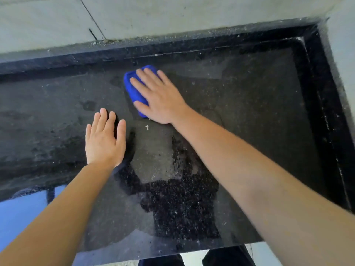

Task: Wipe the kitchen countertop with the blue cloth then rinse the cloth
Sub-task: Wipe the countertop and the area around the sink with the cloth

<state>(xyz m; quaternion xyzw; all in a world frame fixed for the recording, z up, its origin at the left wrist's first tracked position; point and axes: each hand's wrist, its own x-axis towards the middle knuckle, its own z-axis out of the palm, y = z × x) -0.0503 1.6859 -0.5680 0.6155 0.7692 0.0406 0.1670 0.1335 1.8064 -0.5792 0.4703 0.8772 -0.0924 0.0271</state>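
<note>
The right hand (159,96) lies flat with straight fingers pressing the folded blue cloth (132,89) onto the dark speckled stone countertop (249,116) near its back edge. The left hand (103,139) rests flat and empty nearer the front edge.

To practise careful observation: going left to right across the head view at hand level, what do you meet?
Left hand flat on the countertop → blue cloth → right hand pressing on it → raised black edge.
</note>
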